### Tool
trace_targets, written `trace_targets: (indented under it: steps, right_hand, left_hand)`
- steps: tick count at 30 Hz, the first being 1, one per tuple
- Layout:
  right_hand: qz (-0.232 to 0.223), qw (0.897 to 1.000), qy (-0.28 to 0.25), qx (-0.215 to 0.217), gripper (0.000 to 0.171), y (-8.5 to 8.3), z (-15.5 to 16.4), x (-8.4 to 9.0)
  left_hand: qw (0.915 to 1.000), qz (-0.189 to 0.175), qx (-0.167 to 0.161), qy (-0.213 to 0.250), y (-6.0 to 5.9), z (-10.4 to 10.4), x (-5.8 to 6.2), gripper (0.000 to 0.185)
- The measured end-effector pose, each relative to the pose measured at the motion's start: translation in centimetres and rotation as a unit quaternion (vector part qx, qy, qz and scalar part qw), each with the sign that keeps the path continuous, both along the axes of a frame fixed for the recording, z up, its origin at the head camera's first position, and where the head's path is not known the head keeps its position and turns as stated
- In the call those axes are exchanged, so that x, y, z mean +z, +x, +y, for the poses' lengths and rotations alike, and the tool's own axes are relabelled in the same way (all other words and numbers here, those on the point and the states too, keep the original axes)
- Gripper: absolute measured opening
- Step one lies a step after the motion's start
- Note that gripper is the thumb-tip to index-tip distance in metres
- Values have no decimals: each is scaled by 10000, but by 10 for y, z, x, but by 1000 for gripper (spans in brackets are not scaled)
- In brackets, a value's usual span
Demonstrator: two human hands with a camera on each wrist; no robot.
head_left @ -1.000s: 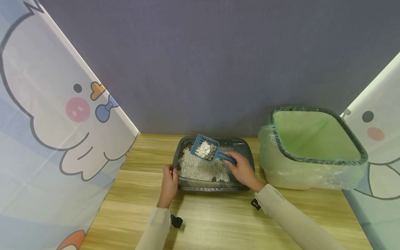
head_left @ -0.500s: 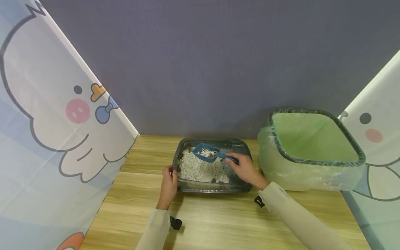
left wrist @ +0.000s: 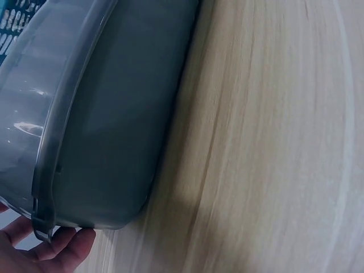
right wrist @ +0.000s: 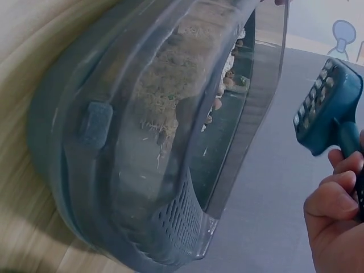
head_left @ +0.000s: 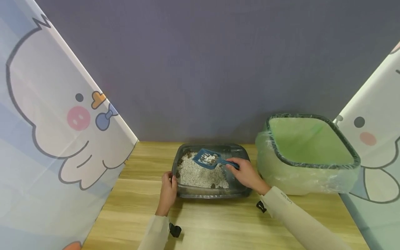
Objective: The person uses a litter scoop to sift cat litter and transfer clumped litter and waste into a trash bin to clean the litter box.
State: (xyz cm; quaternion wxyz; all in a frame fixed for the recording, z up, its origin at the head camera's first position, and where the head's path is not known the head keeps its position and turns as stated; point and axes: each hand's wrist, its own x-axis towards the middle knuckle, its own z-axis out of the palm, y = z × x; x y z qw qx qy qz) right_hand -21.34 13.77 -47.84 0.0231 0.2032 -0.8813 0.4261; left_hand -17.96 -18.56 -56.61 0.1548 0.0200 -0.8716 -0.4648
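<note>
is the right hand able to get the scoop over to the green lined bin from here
Probably yes: the right hand holds the blue scoop above the litter tray, and nothing stands between it and the green-lined bin alongside.

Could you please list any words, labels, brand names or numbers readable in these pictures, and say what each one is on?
Right sleeve: a small dark print, too small to read.
Side curtains: cartoon figures only, no words.
Grey tray, blue scoop and lined bin: no text visible.

we seem to be in a staged recording booth, not a home: a plain grey backdrop wall (head_left: 200, 62), cartoon-printed curtains (head_left: 47, 132) flanking a wooden desk (head_left: 212, 222), a liner-fitted bin (head_left: 307, 152) at its right edge.
</note>
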Motion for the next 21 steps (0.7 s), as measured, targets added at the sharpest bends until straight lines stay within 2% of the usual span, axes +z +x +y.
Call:
trace_targets:
  steps: [7,21]
  right_hand:
    - [434,9989,-94,-164,34,-4,-3,-5]
    - [885,9950,-385,-248,38,-2,-5,-7]
  left_hand:
    - [10000,89,44,-1,-1,1,-3,33]
    - [10000,-2,0,8,0,0,-2,35]
